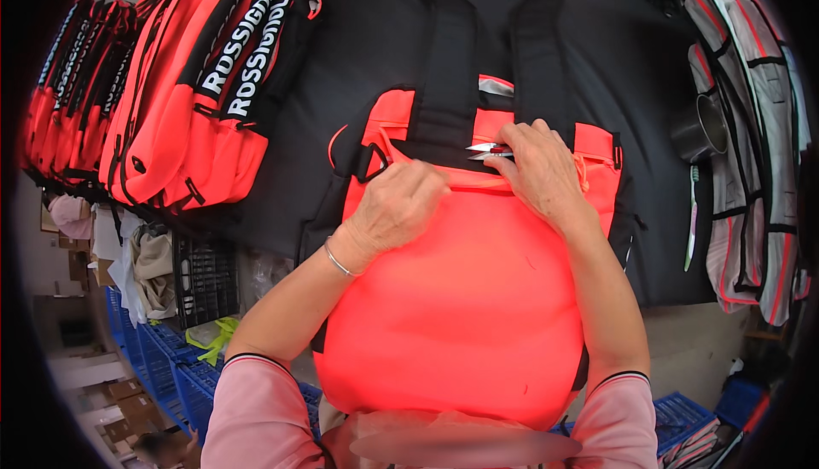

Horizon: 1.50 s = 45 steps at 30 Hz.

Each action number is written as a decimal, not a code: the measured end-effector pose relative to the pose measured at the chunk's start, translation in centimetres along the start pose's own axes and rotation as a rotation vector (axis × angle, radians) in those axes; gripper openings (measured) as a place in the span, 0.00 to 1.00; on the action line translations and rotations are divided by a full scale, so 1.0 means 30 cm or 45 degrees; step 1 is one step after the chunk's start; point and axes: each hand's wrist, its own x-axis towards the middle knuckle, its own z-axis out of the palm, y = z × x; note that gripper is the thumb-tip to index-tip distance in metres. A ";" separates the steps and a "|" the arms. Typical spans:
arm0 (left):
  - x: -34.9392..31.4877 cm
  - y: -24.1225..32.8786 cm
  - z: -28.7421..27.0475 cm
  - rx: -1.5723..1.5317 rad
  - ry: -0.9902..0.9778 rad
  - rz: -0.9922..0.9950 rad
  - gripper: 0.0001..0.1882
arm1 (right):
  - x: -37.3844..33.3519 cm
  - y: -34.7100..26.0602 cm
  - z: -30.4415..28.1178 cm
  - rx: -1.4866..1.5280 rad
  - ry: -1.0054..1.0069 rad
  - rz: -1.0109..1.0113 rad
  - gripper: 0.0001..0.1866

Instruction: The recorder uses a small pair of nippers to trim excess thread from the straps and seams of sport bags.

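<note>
A person leans over a bright orange-red backpack that lies flat on a black work table, its bottom end hanging toward the person's lap and its two black shoulder straps running away across the tabletop. The left hand rests on the upper part of the bag, fingers curled and pressing down on the fabric just below the black trim; it seems to pinch or pin the cloth rather than hold anything separate. The right hand sits just beside it, near the seam where orange meets black, and is closed around a small pair of thread snips (only the silvery blades and a bit of red handle peek out from under the fingers), the tips pointing left toward the strap base. A thin bracelet circles the left wrist, and both forearms come out of pink sleeves. To the left, a row of finished orange-and-black bags stands stacked on edge along the table. On the right edge lie grey and pink fabric pieces, with a dark metal cup and a slim green-and-white tool beside them. Down on the floor to the left sit blue plastic crates.
</note>
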 end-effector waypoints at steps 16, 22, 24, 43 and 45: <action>0.077 -0.119 -0.020 0.265 -0.329 -0.269 0.02 | -0.011 0.007 0.030 -0.125 0.096 -0.080 0.13; 0.115 -0.101 -0.009 0.636 -0.627 -0.174 0.05 | -0.013 0.019 0.045 -0.079 0.096 -0.063 0.13; 0.106 -0.102 -0.010 0.792 -0.711 -0.145 0.06 | -0.013 0.011 0.041 -0.060 0.088 -0.033 0.13; 0.234 -0.086 -0.154 0.733 -0.855 -0.666 0.20 | -0.056 -0.080 -0.058 0.319 -0.123 0.379 0.20; 0.237 -0.112 -0.170 0.588 -0.839 -0.718 0.19 | -0.046 -0.100 -0.109 0.346 -0.272 0.436 0.19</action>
